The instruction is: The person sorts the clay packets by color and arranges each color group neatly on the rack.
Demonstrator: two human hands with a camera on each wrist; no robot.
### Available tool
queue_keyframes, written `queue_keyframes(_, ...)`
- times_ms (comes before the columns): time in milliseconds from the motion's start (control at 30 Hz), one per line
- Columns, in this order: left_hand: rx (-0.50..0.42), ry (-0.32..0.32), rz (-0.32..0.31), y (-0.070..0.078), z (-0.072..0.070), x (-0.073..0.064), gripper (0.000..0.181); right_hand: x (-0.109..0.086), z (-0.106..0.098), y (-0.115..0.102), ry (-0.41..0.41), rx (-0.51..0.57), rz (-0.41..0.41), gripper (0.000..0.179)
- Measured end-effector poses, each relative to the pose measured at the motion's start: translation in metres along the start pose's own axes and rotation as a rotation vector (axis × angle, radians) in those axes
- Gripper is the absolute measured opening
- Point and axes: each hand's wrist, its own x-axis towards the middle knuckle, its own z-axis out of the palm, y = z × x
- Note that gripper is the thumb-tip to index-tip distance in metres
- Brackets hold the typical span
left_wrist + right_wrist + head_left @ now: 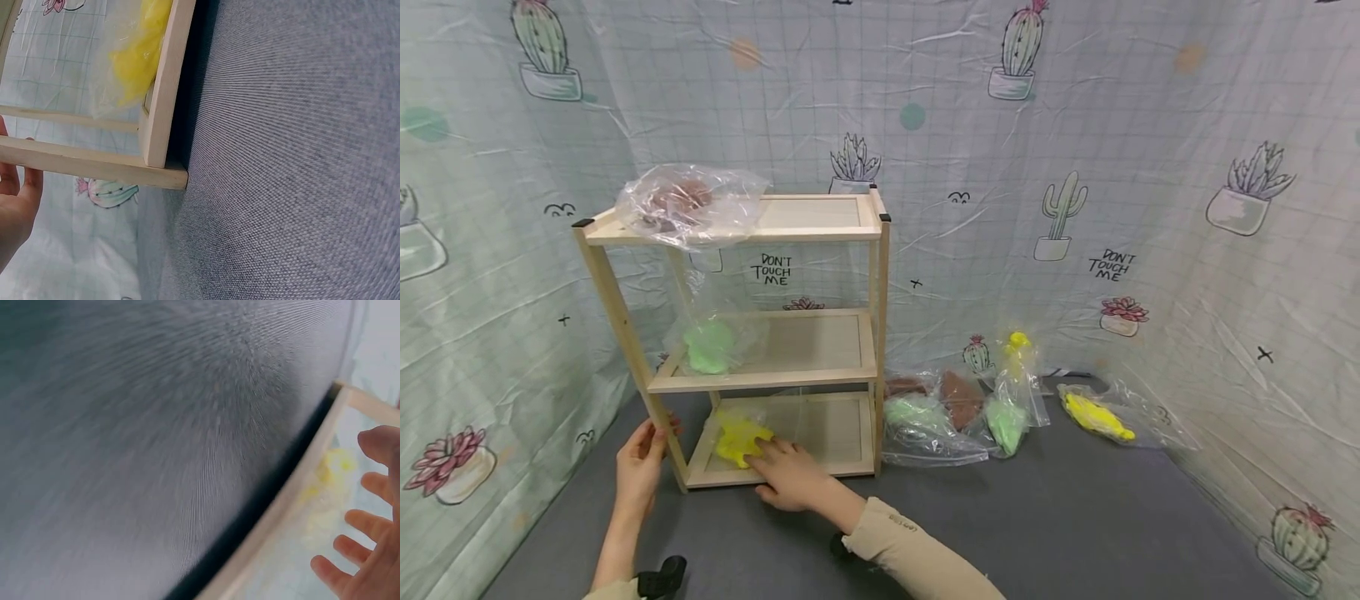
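A small three-tier wooden shelf (812, 383) stands on the grey surface. My left hand (638, 462) grips its front left post (69, 159), fingers curled round the wood. On the bottom tier lies a clear plastic bag with a bright yellow lump (737, 437). Over its right side reaches my right hand (793, 473), fingertips right at the yellow. In the right wrist view the fingers (367, 524) of that hand are spread and loosely straight. A bagged light green lump (709, 347) sits on the middle tier, and a bagged brown lump (681, 200) on the top tier.
Right of the shelf lie more clear bags: green lumps (917, 412), a brown lump (961, 400), another green one (1006, 425) and a yellow one (1018, 346) behind it. Farther right is a bagged long yellow lump (1097, 417). A cactus-print curtain (925, 67) surrounds the surface.
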Motion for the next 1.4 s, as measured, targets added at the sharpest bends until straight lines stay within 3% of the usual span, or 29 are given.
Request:
queue_keyframes(100,0.035,0.039,-0.037,0.028,0.013,-0.005,0.032,-0.016,-0.011,0.010,0.022,0.011,-0.053,0.046)
queue_keyframes(167,0.031,0.076,-0.082,0.037,0.018,-0.006,0.031,-0.029,-0.019,0.017,0.039,0.034,-0.087,0.046)
queue_keyframes(233,0.085,0.108,-0.128,0.043,0.021,-0.006,0.030,-0.042,-0.026,0.024,0.062,0.059,-0.117,0.047)
queue_keyframes(333,0.088,0.122,-0.143,0.044,0.022,-0.007,0.029,-0.061,-0.037,0.034,0.115,0.103,-0.154,0.047)
queue_keyframes(567,0.006,0.060,-0.033,0.039,0.021,-0.006,0.029,-0.096,-0.058,0.058,0.290,0.142,-0.190,0.041)
queue_keyframes(767,0.059,0.113,-0.119,0.041,0.023,-0.005,0.031,-0.120,-0.067,0.081,0.479,0.137,-0.192,0.035)
queue_keyframes(900,0.065,0.138,-0.158,0.043,0.022,-0.006,0.028,-0.136,-0.062,0.100,0.569,0.137,-0.151,0.034)
queue_keyframes(1133,0.079,0.140,-0.160,0.042,0.020,-0.005,0.028,-0.157,-0.037,0.140,0.683,0.070,-0.012,0.024)
queue_keyframes(1267,0.067,0.124,-0.151,0.040,0.021,-0.005,0.027,-0.164,-0.025,0.160,0.668,0.084,0.071,0.031)
queue_keyframes(1400,0.063,0.141,-0.161,0.039,0.022,-0.004,0.027,-0.166,-0.015,0.176,0.559,0.099,0.150,0.037)
